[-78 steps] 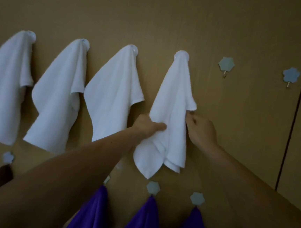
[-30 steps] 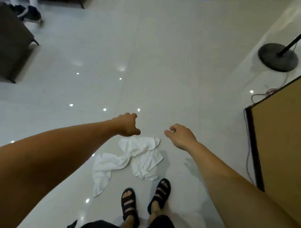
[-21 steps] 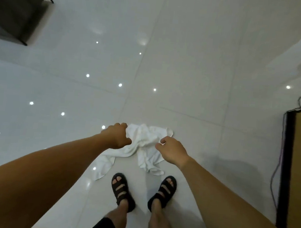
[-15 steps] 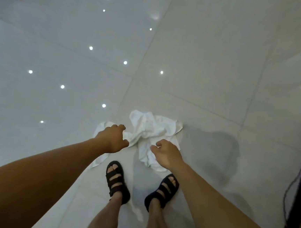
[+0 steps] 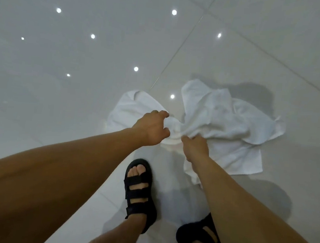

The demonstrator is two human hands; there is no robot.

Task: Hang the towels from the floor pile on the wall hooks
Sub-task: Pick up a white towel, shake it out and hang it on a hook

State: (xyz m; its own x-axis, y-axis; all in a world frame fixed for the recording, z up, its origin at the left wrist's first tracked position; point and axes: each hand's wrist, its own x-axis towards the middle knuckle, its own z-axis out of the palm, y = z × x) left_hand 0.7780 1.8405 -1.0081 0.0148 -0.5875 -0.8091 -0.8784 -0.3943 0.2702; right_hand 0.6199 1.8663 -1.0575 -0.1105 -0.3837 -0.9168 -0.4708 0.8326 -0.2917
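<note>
The left hand (image 5: pixel 152 129) hangs over the left part of the crumpled white towels (image 5: pixel 223 123), forefinger and thumb curled in a half-open C at the bunched cloth; whether they grip it I cannot tell. Just right of it, the right hand (image 5: pixel 195 148) has its fingertips drawn together, pinching a raised fold. The towels lie on the glossy tiled floor (image 5: pixel 61 93), just ahead of the black sandals (image 5: pixel 139 193).
</note>
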